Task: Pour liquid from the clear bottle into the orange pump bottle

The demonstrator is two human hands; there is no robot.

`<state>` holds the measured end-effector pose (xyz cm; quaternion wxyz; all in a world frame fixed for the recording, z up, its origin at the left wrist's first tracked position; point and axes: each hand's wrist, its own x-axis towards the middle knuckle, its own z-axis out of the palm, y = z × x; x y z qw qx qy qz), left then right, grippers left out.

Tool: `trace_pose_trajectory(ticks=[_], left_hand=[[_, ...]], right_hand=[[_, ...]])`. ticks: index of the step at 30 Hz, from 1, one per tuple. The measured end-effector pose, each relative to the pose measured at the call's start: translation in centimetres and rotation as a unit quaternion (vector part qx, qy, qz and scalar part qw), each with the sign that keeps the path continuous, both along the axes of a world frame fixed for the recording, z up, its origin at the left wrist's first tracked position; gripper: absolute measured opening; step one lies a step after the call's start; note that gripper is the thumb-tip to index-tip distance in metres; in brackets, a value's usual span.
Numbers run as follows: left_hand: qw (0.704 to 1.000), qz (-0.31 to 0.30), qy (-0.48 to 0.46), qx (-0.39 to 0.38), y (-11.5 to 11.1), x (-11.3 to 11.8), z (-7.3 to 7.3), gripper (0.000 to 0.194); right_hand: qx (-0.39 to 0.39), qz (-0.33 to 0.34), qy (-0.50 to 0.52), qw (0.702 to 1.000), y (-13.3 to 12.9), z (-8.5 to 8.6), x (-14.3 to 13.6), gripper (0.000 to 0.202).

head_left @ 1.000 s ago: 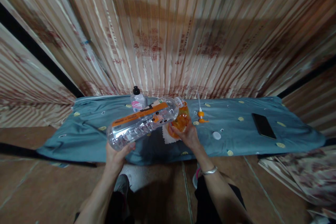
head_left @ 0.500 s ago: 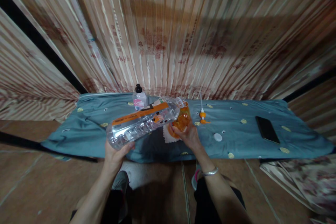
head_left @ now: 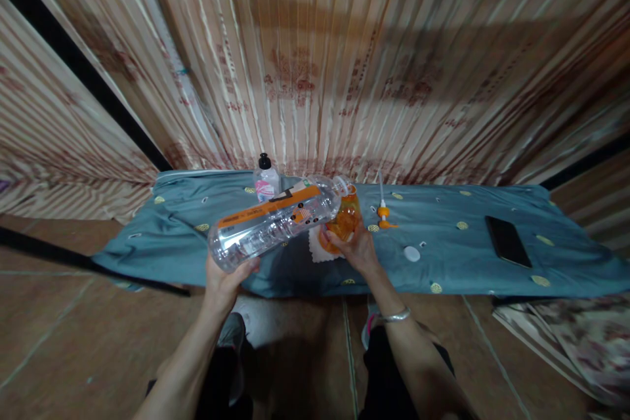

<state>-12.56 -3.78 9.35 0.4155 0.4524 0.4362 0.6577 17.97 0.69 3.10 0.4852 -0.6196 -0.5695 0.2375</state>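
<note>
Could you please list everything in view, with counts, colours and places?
Large bottle: one, clear, orange label, tilted toward orange bottle
Orange bottle: one, translucent orange, at large bottle's mouth
White mat: one, white, by orange bottle's base
Pump head: one, orange and white, right of orange bottle
Disc: one, white, front of pump head
Phone: one, black, far right
Black-capped bottle: one, whitish and pink, behind large bottle
Cloth: one, teal, beneath these
Curtain: count unclear, beige and red, behind
Poles: at least three, black, sides
Floor: one, brown, below
Bracelet: one, silver, right wrist
Shoes: two, greyish, below
Left hand: one, bare, holding large bottle
Right hand: one, bare, holding orange bottle
</note>
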Motion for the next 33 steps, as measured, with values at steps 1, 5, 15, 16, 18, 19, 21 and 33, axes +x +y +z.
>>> trace_pose_trajectory(ticks=[1, 5, 15, 16, 18, 19, 21, 33], left_hand=[[1.0, -0.003, -0.008, -0.003, -0.2, 0.1, 0.0, 0.079], [1.0, -0.003, -0.014, -0.005, -0.8, 0.3, -0.1, 0.078], [1.0, -0.015, -0.01, 0.004, -0.3, 0.2, -0.5, 0.078], [1.0, -0.015, -0.01, 0.005, -0.4, 0.2, -0.5, 0.078], [1.0, -0.013, -0.011, 0.006, -0.3, 0.2, -0.6, 0.08], [1.0, -0.01, -0.012, 0.006, -0.3, 0.1, -0.6, 0.081], [1.0, -0.013, -0.008, 0.003, 0.0, -0.1, -0.6, 0.085], [1.0, -0.005, 0.03, -0.002, 0.2, -0.5, 0.1, 0.073]], right_hand=[[-0.003, 0.001, -0.003, 1.0, 0.0, 0.1, 0.0, 0.076], [-0.018, -0.006, -0.011, 1.0, 0.1, 0.4, -0.1, 0.079], [-0.002, -0.018, -0.013, 1.0, 0.3, -0.4, 0.0, 0.082], [0.0, -0.018, -0.012, 1.0, 0.3, -0.4, 0.0, 0.082], [0.0, -0.017, -0.008, 1.0, 0.3, -0.4, 0.0, 0.082], [-0.002, -0.017, -0.006, 1.0, 0.2, -0.4, 0.0, 0.083], [-0.006, -0.018, 0.001, 1.0, 0.2, -0.3, 0.0, 0.084], [-0.011, -0.009, 0.01, 1.0, -0.1, 0.1, 0.0, 0.083]])
